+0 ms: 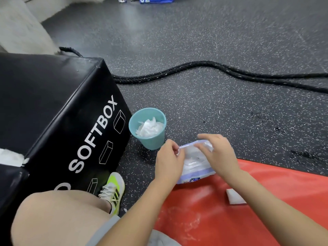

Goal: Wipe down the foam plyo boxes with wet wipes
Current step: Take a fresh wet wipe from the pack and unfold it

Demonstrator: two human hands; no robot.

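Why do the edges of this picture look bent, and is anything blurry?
Head view: the wide-angle lens bows the black box and rope near the edges; the right hand over the wipes pack is motion-blurred; soft glare sheens the box's top.

Open speckled floor (204, 41) stretched from twelve to three o'clock, crossed only by a battle rope (213, 68). At nine o'clock the black plyo box (53, 107) blocked passage, a teal bin (148, 128) just beside it.
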